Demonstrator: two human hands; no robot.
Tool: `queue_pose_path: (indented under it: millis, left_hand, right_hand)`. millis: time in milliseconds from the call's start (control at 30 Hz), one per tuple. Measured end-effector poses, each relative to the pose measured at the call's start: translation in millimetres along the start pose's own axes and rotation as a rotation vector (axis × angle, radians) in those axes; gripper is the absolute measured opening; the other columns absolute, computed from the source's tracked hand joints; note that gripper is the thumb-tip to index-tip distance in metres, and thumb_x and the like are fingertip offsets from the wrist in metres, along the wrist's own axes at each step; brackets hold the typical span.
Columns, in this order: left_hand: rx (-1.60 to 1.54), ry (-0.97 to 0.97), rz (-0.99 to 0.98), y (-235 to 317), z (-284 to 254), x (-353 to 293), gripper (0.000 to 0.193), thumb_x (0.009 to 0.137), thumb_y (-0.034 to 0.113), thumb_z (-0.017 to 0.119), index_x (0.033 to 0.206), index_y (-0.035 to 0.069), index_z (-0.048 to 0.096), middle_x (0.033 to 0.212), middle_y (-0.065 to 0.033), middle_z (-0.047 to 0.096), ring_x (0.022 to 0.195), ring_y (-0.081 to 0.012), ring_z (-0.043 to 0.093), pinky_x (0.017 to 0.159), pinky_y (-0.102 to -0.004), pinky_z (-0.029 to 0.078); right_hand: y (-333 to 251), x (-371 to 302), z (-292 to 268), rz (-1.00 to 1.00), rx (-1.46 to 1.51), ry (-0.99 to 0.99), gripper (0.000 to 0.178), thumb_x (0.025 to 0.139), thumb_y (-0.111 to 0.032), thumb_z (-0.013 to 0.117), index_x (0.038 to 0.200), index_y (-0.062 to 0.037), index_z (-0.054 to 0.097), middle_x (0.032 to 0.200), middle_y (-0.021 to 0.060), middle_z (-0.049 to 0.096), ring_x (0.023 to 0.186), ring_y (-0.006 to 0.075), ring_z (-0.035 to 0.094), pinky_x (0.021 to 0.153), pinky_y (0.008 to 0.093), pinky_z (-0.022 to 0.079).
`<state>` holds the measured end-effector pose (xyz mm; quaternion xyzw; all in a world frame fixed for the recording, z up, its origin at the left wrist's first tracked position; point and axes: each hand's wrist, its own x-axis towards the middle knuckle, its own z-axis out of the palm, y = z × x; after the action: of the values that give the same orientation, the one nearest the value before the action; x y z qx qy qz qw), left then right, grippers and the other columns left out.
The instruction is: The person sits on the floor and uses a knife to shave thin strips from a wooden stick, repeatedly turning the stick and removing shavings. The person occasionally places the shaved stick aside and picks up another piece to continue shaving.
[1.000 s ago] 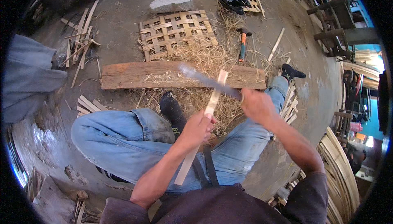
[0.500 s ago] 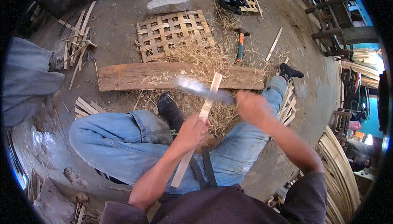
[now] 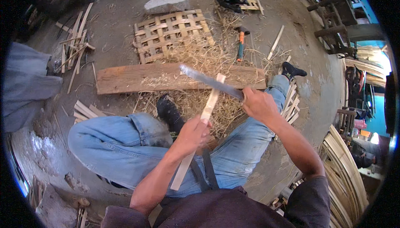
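My left hand (image 3: 192, 135) is closed around the middle of a flat, pale bamboo strip (image 3: 211, 102), which slants from my lap up and away from me. In my right hand (image 3: 259, 104) is a long-bladed knife (image 3: 204, 78), its handle hidden in my fist. The blade crosses the strip near its far end, pointing left over a thick wooden plank (image 3: 121, 79). Whether blade and strip touch, I cannot tell. Curly shavings (image 3: 204, 61) lie on and around the plank, and more are heaped between my legs.
Beyond the plank lies a woven slat panel (image 3: 173, 30) with a grey stone (image 3: 166, 2) at its far edge. A hammer (image 3: 241, 44) rests to the right of it. Loose strips (image 3: 77, 40) are piled at left, and long bamboo strips (image 3: 343, 178) are stacked at right.
The knife blade, smeared by motion before, now shows sharply with its tip slightly farther up. My left hand still grips the strip. The whole view has shifted a little.
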<state>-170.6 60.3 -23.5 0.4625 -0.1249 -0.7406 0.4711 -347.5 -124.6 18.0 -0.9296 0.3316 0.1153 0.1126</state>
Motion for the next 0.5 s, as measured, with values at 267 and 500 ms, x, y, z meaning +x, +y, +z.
queue_pose_path:
  millis: [267, 500]
  left_hand:
    - [-0.113, 0.039, 0.143, -25, -14, 14, 0.03, 0.1, 0.024, 0.044, 0.118, 0.004, 0.055, 0.071, 0.0018, 0.049, 0.061, -0.0074, 0.046, 0.055, -0.0236, 0.042]
    - [0.048, 0.083, 0.079, -2, -10, 3, 0.03, 0.101, 0.024, 0.04, 0.117, 0.005, 0.056, 0.072, 0.0039, 0.048, 0.061, -0.0055, 0.044, 0.054, -0.0208, 0.035]
  right_hand:
    - [-134, -38, -69, -0.194, -0.171, 0.026, 0.012, 0.079, -0.011, 0.057, 0.088, -0.0057, 0.052, 0.069, 0.0043, 0.055, 0.058, 0.0202, 0.06, 0.051, 0.0353, 0.052]
    - [-90, -8, -41, -0.168, 0.078, -0.005, 0.013, 0.086, -0.013, 0.053, 0.092, -0.0021, 0.05, 0.077, 0.0127, 0.06, 0.068, 0.0301, 0.065, 0.055, 0.0404, 0.054]
